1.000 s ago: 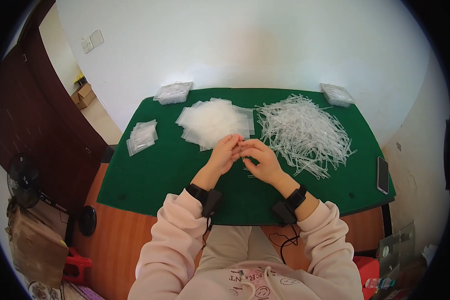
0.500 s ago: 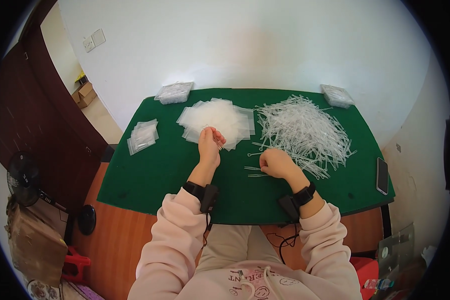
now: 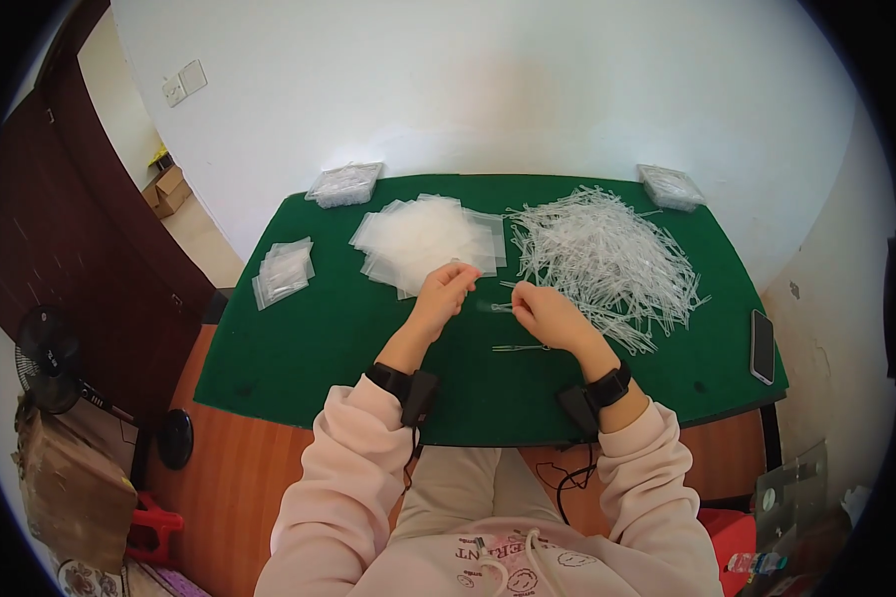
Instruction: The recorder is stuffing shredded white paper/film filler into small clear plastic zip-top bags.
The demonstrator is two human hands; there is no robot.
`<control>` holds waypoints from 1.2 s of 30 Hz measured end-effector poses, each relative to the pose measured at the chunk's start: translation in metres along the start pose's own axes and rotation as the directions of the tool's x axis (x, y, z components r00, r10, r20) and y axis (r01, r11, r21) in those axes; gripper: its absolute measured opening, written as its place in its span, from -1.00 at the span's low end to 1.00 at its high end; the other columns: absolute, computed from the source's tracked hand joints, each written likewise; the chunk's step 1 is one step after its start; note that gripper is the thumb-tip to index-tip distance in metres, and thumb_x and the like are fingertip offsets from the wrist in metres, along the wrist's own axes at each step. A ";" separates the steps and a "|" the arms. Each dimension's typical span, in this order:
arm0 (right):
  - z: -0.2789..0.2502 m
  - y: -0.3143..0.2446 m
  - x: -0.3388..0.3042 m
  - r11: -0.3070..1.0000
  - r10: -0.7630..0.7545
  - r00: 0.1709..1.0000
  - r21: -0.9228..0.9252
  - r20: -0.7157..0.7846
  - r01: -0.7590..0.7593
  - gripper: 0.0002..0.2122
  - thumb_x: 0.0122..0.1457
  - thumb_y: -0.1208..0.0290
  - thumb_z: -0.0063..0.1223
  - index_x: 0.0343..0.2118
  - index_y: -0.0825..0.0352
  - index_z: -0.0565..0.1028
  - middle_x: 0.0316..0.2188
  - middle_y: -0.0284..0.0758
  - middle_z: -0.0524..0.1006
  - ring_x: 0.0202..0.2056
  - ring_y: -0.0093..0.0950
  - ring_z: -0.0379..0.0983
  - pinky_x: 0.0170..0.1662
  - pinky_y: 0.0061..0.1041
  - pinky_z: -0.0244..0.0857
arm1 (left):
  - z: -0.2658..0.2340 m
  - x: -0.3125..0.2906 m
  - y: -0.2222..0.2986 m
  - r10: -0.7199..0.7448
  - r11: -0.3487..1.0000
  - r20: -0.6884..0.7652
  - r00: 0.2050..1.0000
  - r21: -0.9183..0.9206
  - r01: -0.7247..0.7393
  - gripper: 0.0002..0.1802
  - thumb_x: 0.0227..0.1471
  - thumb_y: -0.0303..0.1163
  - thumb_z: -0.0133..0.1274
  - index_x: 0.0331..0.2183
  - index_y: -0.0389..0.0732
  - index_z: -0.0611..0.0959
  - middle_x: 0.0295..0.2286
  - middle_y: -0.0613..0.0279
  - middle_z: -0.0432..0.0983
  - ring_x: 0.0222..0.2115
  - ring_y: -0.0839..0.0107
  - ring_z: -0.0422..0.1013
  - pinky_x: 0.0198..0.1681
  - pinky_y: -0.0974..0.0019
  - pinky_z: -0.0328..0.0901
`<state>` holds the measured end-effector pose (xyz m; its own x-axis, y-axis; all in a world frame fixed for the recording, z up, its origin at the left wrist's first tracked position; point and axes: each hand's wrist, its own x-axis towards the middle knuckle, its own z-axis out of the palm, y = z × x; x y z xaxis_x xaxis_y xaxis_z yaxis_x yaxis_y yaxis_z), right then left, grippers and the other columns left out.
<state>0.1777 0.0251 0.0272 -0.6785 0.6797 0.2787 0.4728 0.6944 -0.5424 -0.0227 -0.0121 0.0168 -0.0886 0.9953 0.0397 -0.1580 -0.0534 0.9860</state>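
Our right hand (image 3: 551, 316) pinches a clear stick (image 3: 501, 307), the pile (image 3: 607, 264) likely near for easy reach; our left hand (image 3: 444, 298) seems clamped on more.

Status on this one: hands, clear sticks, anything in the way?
Left hand pinched by bag pile; right hand curled by stick pile. Loose sticks near right hand; what each holds unclear. Nothing seen blocking either hand.
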 end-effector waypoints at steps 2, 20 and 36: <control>0.004 -0.002 0.001 0.997 -0.041 0.998 0.057 -0.050 0.044 -0.93 -0.03 0.48 -0.09 -0.48 0.34 0.39 -0.58 -0.16 0.45 -0.46 -0.20 0.40 -0.41 -0.33 0.26 | 0.005 -0.003 0.001 0.008 0.998 0.054 0.998 0.060 -0.011 -0.80 0.03 -0.26 -0.03 -0.36 -0.18 0.53 -0.61 0.49 0.29 -0.71 0.75 0.05 -0.70 0.62 -0.08; 0.020 -0.006 0.006 0.807 0.134 0.963 0.590 -0.234 0.031 -0.87 -0.12 0.53 0.16 -0.46 0.39 0.47 -0.64 -0.36 0.46 -0.59 -0.62 0.40 -0.50 -0.68 0.26 | 0.009 -0.007 -0.008 0.033 0.953 0.473 0.880 0.250 -0.170 -0.83 0.03 -0.36 -0.04 -0.37 -0.25 0.54 -0.52 0.43 0.42 -0.56 0.70 0.25 -0.51 0.62 0.14; 0.019 0.011 -0.004 0.976 0.003 0.988 -0.215 0.154 0.030 -0.88 -0.17 0.41 0.14 -0.58 0.32 0.45 -0.53 -0.27 0.44 -0.44 -0.31 0.38 -0.36 -0.40 0.26 | -0.002 0.006 -0.014 0.057 0.988 0.010 0.998 0.143 -0.058 -0.74 0.09 -0.26 -0.13 -0.33 -0.22 0.54 -0.59 0.47 0.33 -0.67 0.77 0.07 -0.65 0.66 -0.05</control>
<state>0.1746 0.0257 0.0049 -0.7553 0.6375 0.1520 0.5617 0.7492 -0.3508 -0.0226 -0.0053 0.0032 -0.0873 0.9914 0.0978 -0.0105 -0.0991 0.9950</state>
